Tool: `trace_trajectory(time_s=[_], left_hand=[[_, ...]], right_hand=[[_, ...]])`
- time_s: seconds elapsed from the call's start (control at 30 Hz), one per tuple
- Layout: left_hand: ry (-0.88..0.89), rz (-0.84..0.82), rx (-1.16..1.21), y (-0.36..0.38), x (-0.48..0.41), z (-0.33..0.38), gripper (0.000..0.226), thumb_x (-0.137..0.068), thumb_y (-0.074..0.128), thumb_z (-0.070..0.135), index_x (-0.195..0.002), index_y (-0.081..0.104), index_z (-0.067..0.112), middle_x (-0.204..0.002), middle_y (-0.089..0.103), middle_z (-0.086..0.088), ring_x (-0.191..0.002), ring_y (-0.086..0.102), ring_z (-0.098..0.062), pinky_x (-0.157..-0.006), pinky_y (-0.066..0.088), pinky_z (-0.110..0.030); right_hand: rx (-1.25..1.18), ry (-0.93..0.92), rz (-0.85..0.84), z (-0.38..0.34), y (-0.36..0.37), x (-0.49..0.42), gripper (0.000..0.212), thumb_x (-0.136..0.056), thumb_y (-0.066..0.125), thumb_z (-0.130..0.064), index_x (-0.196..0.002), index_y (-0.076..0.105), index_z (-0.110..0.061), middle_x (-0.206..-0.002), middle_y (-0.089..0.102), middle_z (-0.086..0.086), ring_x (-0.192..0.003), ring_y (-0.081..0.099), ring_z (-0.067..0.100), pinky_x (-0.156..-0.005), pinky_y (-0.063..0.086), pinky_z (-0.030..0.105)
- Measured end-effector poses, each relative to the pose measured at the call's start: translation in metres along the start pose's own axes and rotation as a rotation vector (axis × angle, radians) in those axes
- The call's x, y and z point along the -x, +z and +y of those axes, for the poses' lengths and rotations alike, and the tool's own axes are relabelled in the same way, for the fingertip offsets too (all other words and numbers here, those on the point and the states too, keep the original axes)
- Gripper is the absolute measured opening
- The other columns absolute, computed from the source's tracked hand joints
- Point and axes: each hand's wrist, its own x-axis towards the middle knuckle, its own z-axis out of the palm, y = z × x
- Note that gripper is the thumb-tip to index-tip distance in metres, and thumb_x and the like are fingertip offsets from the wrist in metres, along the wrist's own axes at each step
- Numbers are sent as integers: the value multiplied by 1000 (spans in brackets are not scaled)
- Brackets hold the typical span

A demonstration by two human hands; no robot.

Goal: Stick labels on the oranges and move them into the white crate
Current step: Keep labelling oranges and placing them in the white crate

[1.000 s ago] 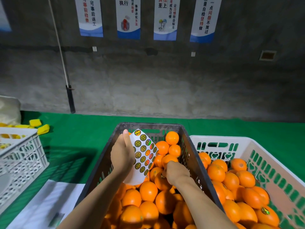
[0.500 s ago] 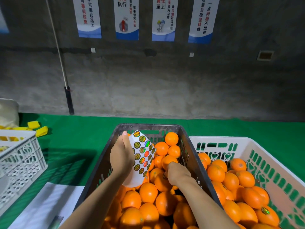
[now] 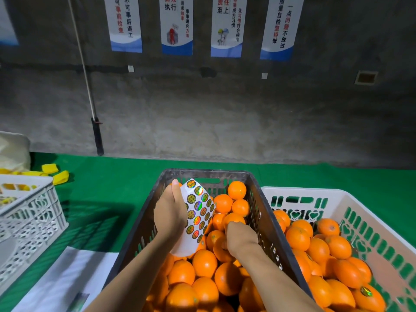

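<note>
Oranges fill the dark crate at near centre. The white crate just to its right holds more, with a labelled orange nearest. The right hand reaches down among the dark crate's fruit with its fingers hidden, so I cannot tell whether it grasps anything. Slightly farther left, the left hand grips a curled label sheet above the fruit. A green mat lies beyond.

Two bare forearms show at the bottom edge: the left forearm and the right forearm, both uncovered along all their visible length. The left grip and the right grip are bare as well, seen from the back. A short, rounded thumbnail shows on the left thumb.
</note>
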Motion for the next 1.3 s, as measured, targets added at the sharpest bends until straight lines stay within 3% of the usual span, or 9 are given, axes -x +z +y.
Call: trace_trajectory(time_s=[0.23,0.37,0.7,0.77,0.83,0.97,1.13,1.23,1.3], left_hand=[[1,-13,-5,0,2,0,59,-104,23,51,-55,35,20,-45,52,0,-39,55,-8,-47,41,-24],[-35,-36,20,0,2,0,58,-103,24,51,-57,38,19,-50,57,-3,-46,62,-15,-49,47,-26],[-34,-50,-4,-3,3,3,60,-103,23,52,-57,39,17,-49,56,-2,-43,60,-13,-48,48,-26],[-30,-55,-7,-4,3,3,60,-103,22,52,-58,40,16,-49,57,-3,-43,61,-13,-48,52,-29],[-5,-47,-16,-4,3,3,62,-103,20,52,-59,42,14,-52,60,-7,-47,64,-16,-51,55,-33],[8,-54,-11,-3,3,3,65,-103,19,53,-58,44,13,-55,63,-8,-50,66,-18,-55,58,-37],[-122,-96,80,-2,1,2,67,-103,19,54,-58,47,13,-59,66,-7,-55,67,-20,-65,59,-41],[-349,-190,265,1,-2,-1,73,-101,18,59,-69,65,12,-70,73,-10,-69,73,-25,-74,61,-43],[-531,-219,323,2,-5,-1,72,-99,18,63,-80,67,14,-71,73,-9,-72,71,-24,-67,59,-36]], right_hand=[[-15,67,3,2,0,-3,28,-97,61,-20,-125,58,-14,-129,61,9,-119,59,29,-95,52,38],[-31,80,-2,3,0,-4,33,-97,63,-24,-127,56,-14,-131,59,10,-122,57,30,-97,51,40],[18,97,43,5,3,-6,26,-96,62,-20,-122,61,-15,-129,62,9,-119,59,30,-93,53,40],[33,133,41,12,0,-4,36,-92,68,-36,-121,60,-16,-126,63,7,-116,62,28,-91,54,39],[34,187,5,20,1,-5,66,-77,73,-65,-119,60,-16,-121,65,6,-111,64,26,-86,54,37],[-90,165,-52,24,7,-8,72,-76,73,-66,-124,58,-15,-122,64,7,-111,63,27,-89,53,37],[-346,207,-205,24,17,-10,84,-76,75,-62,-138,48,-13,-131,60,11,-111,62,28,-89,52,36],[-577,250,-236,28,25,-13,97,-71,83,-55,-146,38,-14,-136,56,10,-98,62,25,-83,50,34],[-636,251,-237,29,28,-15,94,-70,85,-52,-144,41,-14,-135,57,9,-104,62,25,-82,48,32]])
